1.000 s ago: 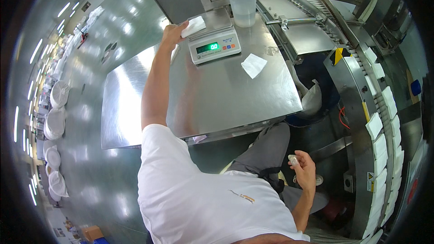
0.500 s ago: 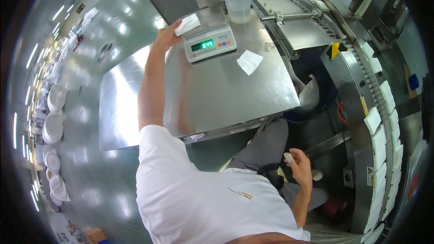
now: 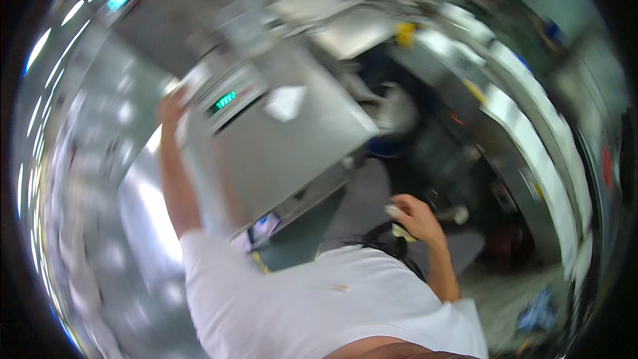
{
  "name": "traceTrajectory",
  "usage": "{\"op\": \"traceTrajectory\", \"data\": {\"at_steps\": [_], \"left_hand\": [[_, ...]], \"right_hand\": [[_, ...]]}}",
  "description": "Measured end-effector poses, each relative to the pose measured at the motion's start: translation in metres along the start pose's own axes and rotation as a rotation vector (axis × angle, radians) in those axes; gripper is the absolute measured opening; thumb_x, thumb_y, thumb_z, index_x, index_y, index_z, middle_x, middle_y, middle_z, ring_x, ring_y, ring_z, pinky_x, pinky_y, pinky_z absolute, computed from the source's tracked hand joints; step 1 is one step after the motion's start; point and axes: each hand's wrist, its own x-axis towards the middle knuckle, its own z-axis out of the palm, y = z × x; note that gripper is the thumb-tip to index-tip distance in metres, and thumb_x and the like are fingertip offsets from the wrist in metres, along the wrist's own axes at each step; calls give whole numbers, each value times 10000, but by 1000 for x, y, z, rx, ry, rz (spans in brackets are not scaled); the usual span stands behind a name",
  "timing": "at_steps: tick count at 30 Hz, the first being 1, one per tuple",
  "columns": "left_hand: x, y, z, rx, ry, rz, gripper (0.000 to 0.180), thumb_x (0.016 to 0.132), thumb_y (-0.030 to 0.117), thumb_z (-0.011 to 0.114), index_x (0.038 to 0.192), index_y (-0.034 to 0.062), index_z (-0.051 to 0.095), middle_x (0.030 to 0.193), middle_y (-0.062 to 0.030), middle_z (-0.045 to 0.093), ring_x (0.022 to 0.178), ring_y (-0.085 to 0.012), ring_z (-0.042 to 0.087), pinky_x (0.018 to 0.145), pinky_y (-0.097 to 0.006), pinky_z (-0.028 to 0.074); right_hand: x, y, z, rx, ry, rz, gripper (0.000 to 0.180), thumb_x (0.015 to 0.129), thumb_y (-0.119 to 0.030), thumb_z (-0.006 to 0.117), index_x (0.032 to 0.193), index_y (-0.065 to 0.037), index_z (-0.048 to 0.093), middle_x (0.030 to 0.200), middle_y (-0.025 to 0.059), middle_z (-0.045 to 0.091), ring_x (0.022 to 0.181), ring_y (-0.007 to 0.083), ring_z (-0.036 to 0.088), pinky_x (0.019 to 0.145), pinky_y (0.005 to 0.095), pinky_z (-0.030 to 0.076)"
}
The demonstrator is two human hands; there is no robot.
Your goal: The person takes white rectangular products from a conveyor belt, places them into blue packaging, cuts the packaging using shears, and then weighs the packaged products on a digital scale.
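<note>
My left hand [image 3: 173, 106] reaches to the left edge of an electronic scale [image 3: 247, 88] with a lit green display. Motion blurs its fingers, but they appear closed on the edge of a small white packet [image 3: 197, 77] at the scale's pan. Another white packet [image 3: 286, 102] lies flat on the steel table, just right of the scale. Low on the right, near my thigh, my right hand [image 3: 419, 219] is curled. Its fingers pinch a small whitish thing [image 3: 394, 211], too blurred to name.
Behind the scale stands a translucent plastic jug [image 3: 246, 30]. A conveyor carrying rows of white packets [image 3: 525, 139] curves down the right side. Between table and conveyor is a dark blue bin with a pale bag [image 3: 397, 110]. The steel table's [image 3: 319, 129] front edge is near my legs.
The whole view has swung, so the table and scale sit further left and are blurred. The scale's display reading has changed. My left hand remains by the packet; my right stays low.
</note>
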Motion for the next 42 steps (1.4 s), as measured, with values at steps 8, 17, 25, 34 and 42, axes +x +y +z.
{"op": "traceTrajectory", "data": {"at_steps": [8,17,25,34,42], "left_hand": [[91,143,-81,-1162,59,-844,835,747,87,808,1480,-62,438,1453,-192,539,1342,-302,514,1137,-439,427],[160,533,-173,-1583,-703,-172,860,676,11,859,1438,-16,462,1338,-126,562,1230,-239,574,1062,-371,472],[181,674,-178,-1608,-949,66,809,750,-47,837,1444,-16,423,1194,-125,612,1113,-216,633,991,-356,523],[173,790,-154,-1936,-839,-49,640,856,9,782,1411,-18,464,1303,-153,618,1195,-232,622,1028,-370,510],[258,828,-149,-1831,-868,-27,528,886,64,771,1334,-20,504,1201,-142,685,1098,-215,672,930,-343,554]], "right_hand": [[9,-5,-48,102,115,-55,334,948,-148,701,1241,-8,623,1032,109,711,936,182,677,832,336,548],[9,-40,-57,783,30,-419,476,992,-210,689,1381,3,517,1301,105,600,1086,178,650,910,339,571],[-92,-31,-102,587,299,-285,405,916,-60,714,1294,24,595,1169,105,684,1071,160,660,952,328,545],[-122,7,-137,871,797,-309,252,985,-102,703,1201,9,638,1089,34,680,1010,94,631,872,281,544],[-134,47,-138,854,913,-350,513,971,-96,719,1386,27,444,1239,169,677,1156,210,653,1006,336,530]]}}
